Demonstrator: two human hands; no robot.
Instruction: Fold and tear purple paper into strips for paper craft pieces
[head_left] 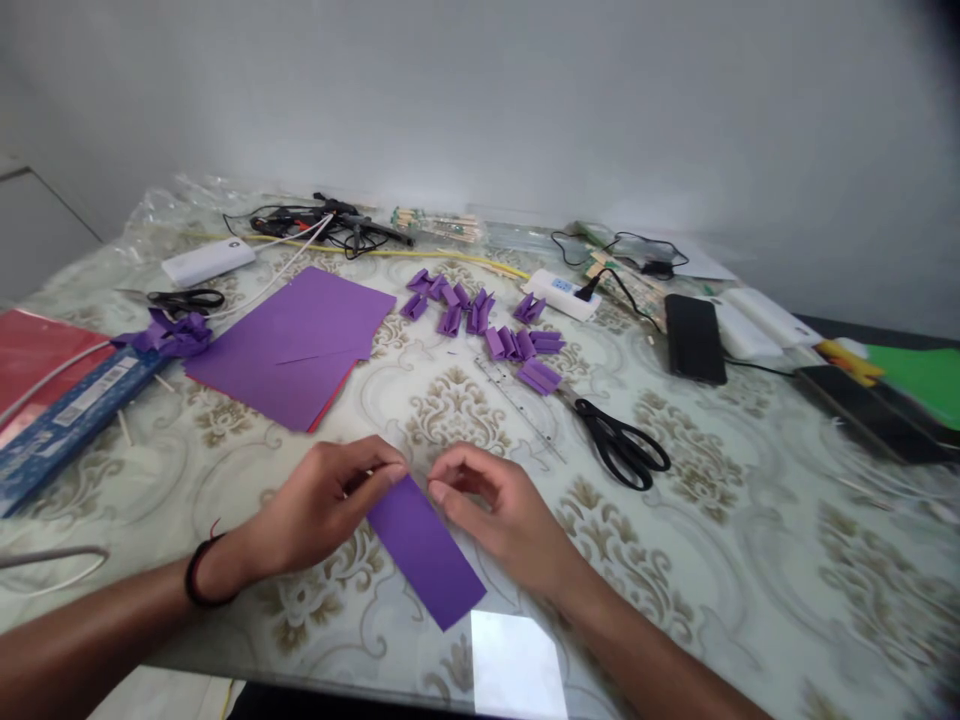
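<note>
One purple strip (429, 555), two scissors (602, 428)

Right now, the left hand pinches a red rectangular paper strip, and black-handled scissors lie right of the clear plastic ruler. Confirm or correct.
Wrong colour: in the head view, the left hand pinches a purple rectangular paper strip, not red. The rest stands.

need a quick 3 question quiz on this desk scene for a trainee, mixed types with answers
1. True or false: the left hand pinches the purple paper strip at its far end.
2. What colour is the plug in the white extension socket? a) red b) black c) green
3. Fill in: the black scissors beside the clear ruler lie to the ____ of the large purple sheets.

Key: 1. True; 2. b; 3. right
</note>
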